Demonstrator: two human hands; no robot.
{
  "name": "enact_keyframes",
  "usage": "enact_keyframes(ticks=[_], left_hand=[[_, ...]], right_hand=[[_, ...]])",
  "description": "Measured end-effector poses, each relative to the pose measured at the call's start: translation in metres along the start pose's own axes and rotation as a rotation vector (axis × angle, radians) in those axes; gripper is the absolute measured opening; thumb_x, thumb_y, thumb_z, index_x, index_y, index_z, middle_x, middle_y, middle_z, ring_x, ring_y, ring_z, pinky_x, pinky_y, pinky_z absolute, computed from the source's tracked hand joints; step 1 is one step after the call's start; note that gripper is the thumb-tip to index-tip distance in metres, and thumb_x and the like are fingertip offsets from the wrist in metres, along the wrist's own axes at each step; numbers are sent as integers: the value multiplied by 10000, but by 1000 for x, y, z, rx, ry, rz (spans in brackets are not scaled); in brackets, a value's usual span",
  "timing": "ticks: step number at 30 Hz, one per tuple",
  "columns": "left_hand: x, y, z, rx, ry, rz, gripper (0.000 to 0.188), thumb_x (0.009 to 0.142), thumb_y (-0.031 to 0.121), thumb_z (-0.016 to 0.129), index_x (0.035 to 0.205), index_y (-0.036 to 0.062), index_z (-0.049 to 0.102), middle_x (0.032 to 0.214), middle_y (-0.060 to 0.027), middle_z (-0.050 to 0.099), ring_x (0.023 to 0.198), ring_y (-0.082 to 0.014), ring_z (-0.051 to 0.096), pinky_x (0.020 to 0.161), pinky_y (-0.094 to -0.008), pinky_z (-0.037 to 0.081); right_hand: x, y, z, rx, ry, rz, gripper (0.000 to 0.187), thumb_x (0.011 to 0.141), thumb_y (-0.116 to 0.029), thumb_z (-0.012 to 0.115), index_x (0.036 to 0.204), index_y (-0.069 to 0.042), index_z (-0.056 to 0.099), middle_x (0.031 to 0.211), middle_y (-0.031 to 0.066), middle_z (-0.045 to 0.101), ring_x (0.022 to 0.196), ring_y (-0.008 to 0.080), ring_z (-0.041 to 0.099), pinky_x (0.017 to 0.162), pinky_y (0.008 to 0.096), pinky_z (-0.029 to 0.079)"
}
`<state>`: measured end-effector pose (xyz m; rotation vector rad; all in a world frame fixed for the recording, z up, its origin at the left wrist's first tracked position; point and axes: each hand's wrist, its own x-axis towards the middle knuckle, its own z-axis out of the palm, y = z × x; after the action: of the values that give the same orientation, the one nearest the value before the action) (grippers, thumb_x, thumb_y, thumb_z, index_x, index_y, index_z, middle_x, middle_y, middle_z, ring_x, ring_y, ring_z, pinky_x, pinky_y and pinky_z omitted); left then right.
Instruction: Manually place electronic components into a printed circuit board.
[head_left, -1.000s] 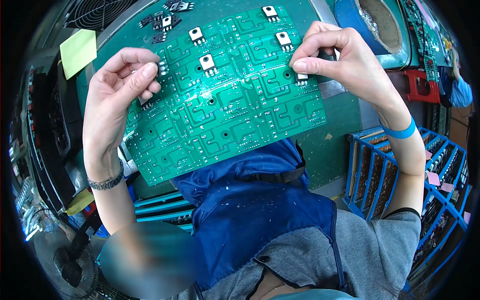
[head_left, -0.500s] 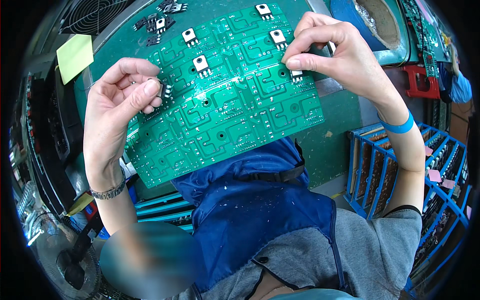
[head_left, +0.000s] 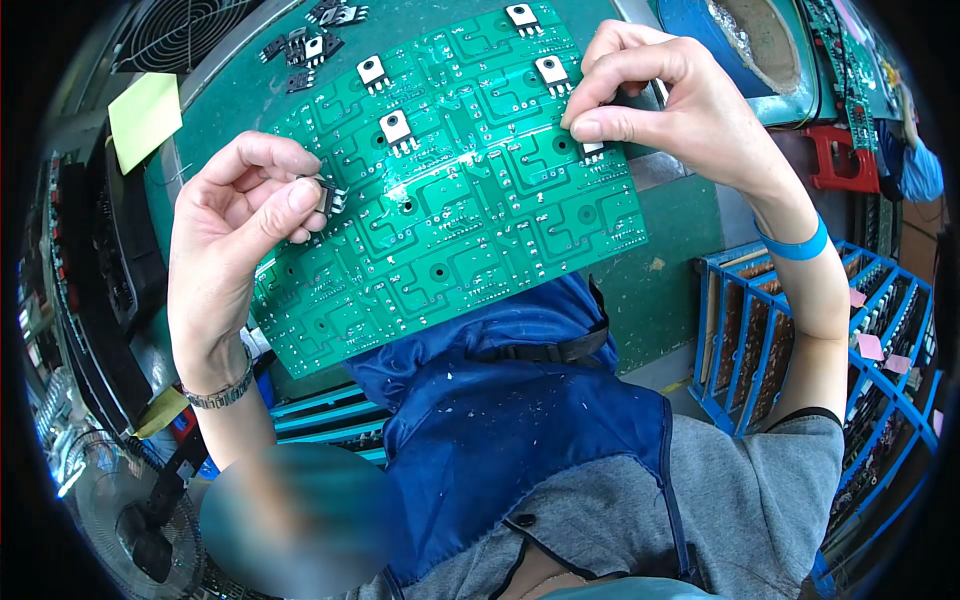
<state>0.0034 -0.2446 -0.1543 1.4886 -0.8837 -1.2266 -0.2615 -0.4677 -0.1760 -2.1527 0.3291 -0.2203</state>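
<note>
A large green circuit board (head_left: 440, 300) lies tilted in front of me, over the bench edge and above my lap. Several black transistors with silvery tabs, such as this transistor (head_left: 397, 130), stand on its upper half. With thumb and forefinger, my right hand (head_left: 675, 110) pinches a transistor (head_left: 594, 152) at the board's right side; the fingers cover its upper part. Over the board's left edge, my left hand (head_left: 235, 215) is closed around a black transistor (head_left: 328, 196) with its legs pointing right. Whether more parts sit inside that hand is hidden.
Loose transistors (head_left: 297, 50) lie in a pile on the green bench (head_left: 650, 300) beyond the board. A blue round container (head_left: 705, 45) stands at the far right. Blue racks (head_left: 735, 265) holding boards are at the right; a fan (head_left: 130, 520) is lower left. Someone's blue sleeve (head_left: 920, 175) shows far right.
My left hand has come slightly nearer to me along the board's left edge, still holding the transistor. My right hand keeps its pinch at nearly the same spot.
</note>
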Motion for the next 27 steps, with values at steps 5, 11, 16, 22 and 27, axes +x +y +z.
enact_keyframes(ticks=[5, 11, 16, 22, 27], left_hand=[[-1, 2, 2, -1, 3, 3, 191, 882, 53, 724, 1041, -12, 639, 863, -34, 659, 744, -70, 634, 653, -181, 494], [-4, -2, 4, -1, 13, -2, 182, 884, 55, 723, 1030, -9, 636, 862, -35, 656, 747, -75, 633, 655, -190, 492], [-7, -1, 5, -3, -6, 12, 170, 887, 50, 716, 1022, -13, 634, 862, -40, 656, 750, -81, 633, 658, -197, 493], [-18, 0, 6, -59, 4, -29, 177, 888, 6, 695, 1050, -36, 637, 880, -59, 678, 764, -91, 642, 677, -207, 510], [-18, 0, 16, 36, 15, -34, 192, 861, 14, 732, 1034, -33, 665, 863, -49, 697, 769, -57, 647, 680, -183, 518]], right_hand=[[-1, 0, 2, -131, 38, -188, 136, 785, -132, 798, 884, -52, 748, 837, 19, 579, 837, 144, 553, 740, 277, 436], [-8, 0, 8, -203, 108, -211, 162, 773, -111, 802, 915, -54, 749, 897, 43, 571, 851, 153, 563, 754, 282, 456], [-12, -5, 10, -280, 148, -238, 248, 772, -104, 805, 967, -20, 678, 938, 46, 581, 846, 153, 553, 752, 276, 455], [-18, -11, 12, -212, 228, -115, 403, 749, -121, 825, 1054, -37, 574, 957, 15, 553, 843, 123, 492, 777, 251, 419], [-20, -15, 14, -278, 173, -21, 408, 749, -111, 813, 1063, -35, 564, 964, 7, 530, 821, 112, 473, 755, 249, 406]])
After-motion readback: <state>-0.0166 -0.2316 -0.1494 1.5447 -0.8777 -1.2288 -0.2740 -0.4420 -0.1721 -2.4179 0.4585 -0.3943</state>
